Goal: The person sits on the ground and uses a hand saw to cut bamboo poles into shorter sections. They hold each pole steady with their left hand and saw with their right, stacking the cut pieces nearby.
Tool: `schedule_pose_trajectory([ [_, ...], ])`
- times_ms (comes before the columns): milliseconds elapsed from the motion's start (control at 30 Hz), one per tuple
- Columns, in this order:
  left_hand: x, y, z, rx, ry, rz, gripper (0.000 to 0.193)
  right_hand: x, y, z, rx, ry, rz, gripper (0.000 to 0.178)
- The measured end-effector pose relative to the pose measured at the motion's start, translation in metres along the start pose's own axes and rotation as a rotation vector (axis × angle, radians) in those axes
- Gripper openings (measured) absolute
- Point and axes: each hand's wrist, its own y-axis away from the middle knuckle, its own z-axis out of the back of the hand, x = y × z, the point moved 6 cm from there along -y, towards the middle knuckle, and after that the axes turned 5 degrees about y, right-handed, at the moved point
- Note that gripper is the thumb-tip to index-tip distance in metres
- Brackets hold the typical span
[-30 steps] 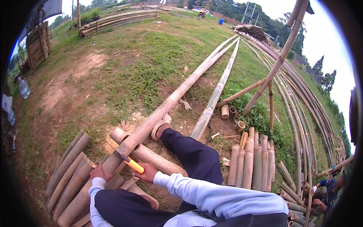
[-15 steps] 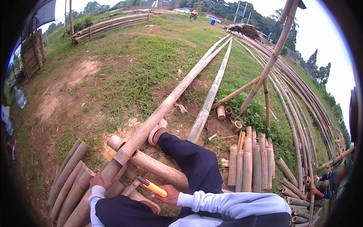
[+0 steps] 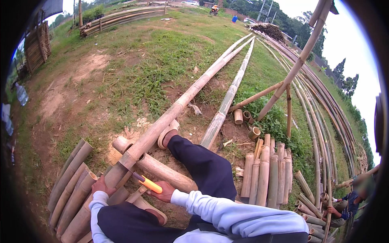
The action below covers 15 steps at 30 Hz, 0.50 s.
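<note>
A long, thick bamboo pole [image 3: 164,117] runs from my lap away across the grass, resting over a shorter bamboo log [image 3: 166,172] that lies crosswise. My left hand [image 3: 103,186] grips the pole near its close end, at my left knee. In my right hand [image 3: 163,191] is a hand saw [image 3: 150,184] by its orange handle. Its dark front end points at the pole's side, just beyond my left hand. The thin blade is hard to make out against the bamboo, so I cannot tell how deep it sits.
Cut bamboo pieces [image 3: 75,186] lean at my left, and another bundle [image 3: 267,172] lies at right. A second long pole [image 3: 227,105] stretches ahead. A slanting bamboo post [image 3: 293,67] rises at right. Near the right rim, a co-worker's hand [image 3: 331,210] holds a pole.
My right hand and the saw have moved forward and left, closer to the pole. My left hand keeps its grip. The whole view has shifted slightly.
</note>
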Motion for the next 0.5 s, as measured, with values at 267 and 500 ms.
schedule_pose_trajectory([
  [267,0.010,-0.002,-0.021,-0.069,0.013,-0.025,0.092,0.040,0.166,0.071,0.107,0.076,-0.223,0.029],
  [500,0.008,-0.001,-0.007,-0.087,-0.012,-0.064,0.080,0.027,-0.036,-0.014,0.029,0.036,-0.121,0.029],
])
